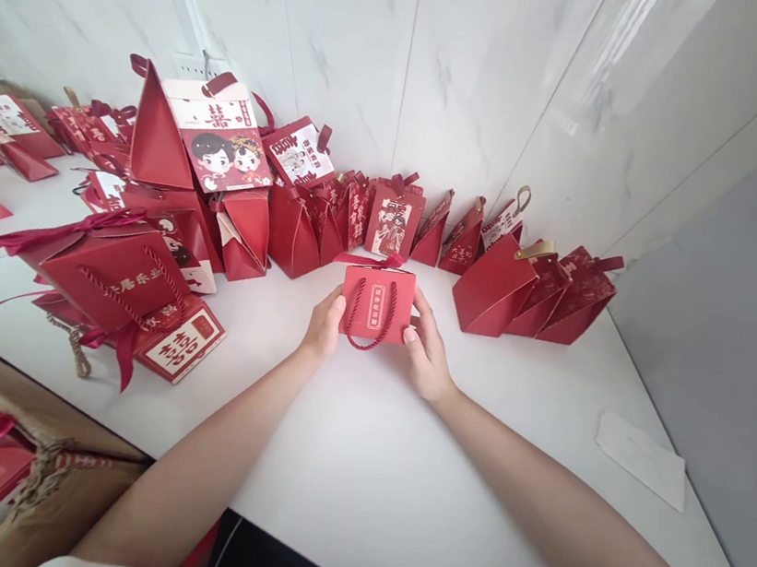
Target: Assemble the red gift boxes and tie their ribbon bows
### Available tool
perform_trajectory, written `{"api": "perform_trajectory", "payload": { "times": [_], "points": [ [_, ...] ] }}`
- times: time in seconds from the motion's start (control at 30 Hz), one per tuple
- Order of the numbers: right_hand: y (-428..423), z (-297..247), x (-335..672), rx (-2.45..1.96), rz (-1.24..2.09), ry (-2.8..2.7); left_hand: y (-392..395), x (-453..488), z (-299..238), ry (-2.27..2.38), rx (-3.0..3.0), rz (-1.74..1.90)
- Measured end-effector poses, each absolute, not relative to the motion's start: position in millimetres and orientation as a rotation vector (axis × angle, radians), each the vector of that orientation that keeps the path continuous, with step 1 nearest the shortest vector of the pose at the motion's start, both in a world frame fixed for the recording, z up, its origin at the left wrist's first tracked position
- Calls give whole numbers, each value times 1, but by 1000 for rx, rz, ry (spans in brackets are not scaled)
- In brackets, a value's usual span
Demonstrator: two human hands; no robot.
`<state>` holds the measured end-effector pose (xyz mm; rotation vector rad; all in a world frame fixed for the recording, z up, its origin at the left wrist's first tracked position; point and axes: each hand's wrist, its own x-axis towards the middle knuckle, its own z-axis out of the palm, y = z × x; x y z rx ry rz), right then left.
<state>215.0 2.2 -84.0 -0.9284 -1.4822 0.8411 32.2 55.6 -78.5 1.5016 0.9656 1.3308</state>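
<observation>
A small red gift box (360,304) with a twisted rope handle and a ribbon on top is held between my two hands over the white table. My left hand (326,321) grips its left side, thumb toward the front. On the opposite side my right hand (429,351) closes on the box, its thumb near the lower front corner. Just behind it stands a red box with a printed figure (395,219). Whether the held box touches the tabletop, I cannot tell.
Red boxes (494,285) stand in a row to the right. A large box with two cartoon faces (228,157) tops a pile at left. Nearer are ribboned boxes (111,272) and a carton (77,504) of more boxes. A white card (641,458) lies at right; a tiled wall (476,73) rises behind.
</observation>
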Motion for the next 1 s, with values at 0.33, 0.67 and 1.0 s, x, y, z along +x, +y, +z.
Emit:
{"api": "perform_trajectory", "payload": {
  "times": [0.33,0.67,1.0],
  "points": [
    [1,-80,214,-948,681,-1519,44,37,-67,952,1609,1325],
    [2,-83,213,-1137,408,-1500,44,39,-66,1164,1585,1289],
    [-6,-77,210,-1043,378,-1724,53,43,-69,980,1183,1224]
  ]
}}
